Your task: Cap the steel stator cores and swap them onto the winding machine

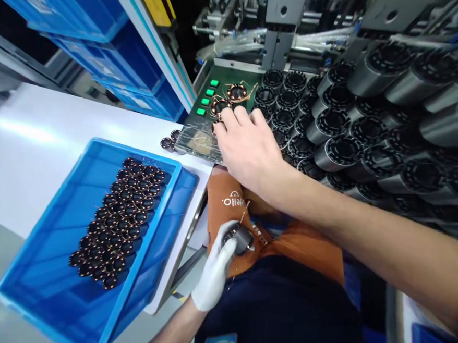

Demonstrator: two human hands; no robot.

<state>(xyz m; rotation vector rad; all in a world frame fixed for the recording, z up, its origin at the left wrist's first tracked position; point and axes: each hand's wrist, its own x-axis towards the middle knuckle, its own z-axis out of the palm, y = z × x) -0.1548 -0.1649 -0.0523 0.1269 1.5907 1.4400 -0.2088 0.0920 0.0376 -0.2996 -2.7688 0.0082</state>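
Observation:
My left hand (216,267), in a white glove, is closed around a dark grey cylindrical stator (243,239) above my lap, with thin wires sticking up from its end. My bare right hand (250,144) reaches across to the green work surface at the machine. Its fingers curl down over a copper-wound stator (214,128), which they mostly hide. Just beyond the fingertips lie two more copper-wound stators, one close by (220,107) and one farther back (236,92), both with loose wire ends.
Left on the white table (60,123) stands a blue bin (42,263) holding many wound stators (120,211). Metal cylinders (332,147) crowd the right, some apparently reflected. Green buttons (205,101) line the work surface. Blue crates (79,4) are stacked at upper left.

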